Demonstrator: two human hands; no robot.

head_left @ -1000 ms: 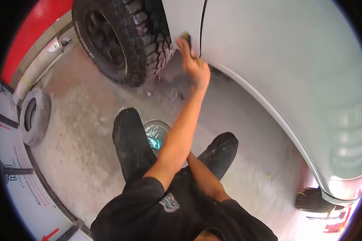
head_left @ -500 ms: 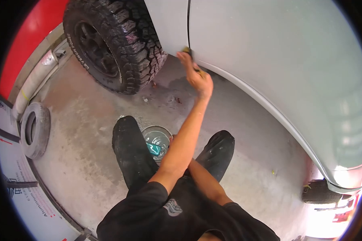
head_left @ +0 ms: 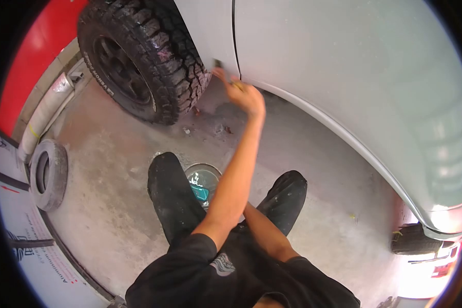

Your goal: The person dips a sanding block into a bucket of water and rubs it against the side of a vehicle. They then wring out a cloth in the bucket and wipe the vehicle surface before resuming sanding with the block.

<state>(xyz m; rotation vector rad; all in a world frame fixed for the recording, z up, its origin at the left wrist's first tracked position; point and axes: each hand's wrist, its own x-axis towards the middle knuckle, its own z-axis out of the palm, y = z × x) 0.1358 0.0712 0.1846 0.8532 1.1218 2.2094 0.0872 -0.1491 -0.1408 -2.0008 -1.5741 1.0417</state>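
Observation:
My left hand [head_left: 245, 96] reaches up to the grey vehicle's lower body panel [head_left: 213, 36], between the tire and the door seam. It is closed on a small dark-and-yellow pad [head_left: 218, 64], blurred by motion, whose dark end overlaps the panel. My right forearm [head_left: 267, 233] passes beneath the left arm, and my right hand is hidden behind it. Between my legs stands a round bucket [head_left: 215, 168] of water, with a teal object [head_left: 200, 192] in it, partly covered by my left forearm.
A large knobby tire [head_left: 161, 66] is at the upper left of the panel. The door [head_left: 333, 66] curves down the right side. On the left are a loose tire [head_left: 49, 174], a pale roll [head_left: 46, 110] and printed boards [head_left: 36, 251]. Another wheel [head_left: 416, 239] shows at lower right.
My left hand and the pad have moved left, from the door seam onto the panel beside the tire. The view has shifted slightly.

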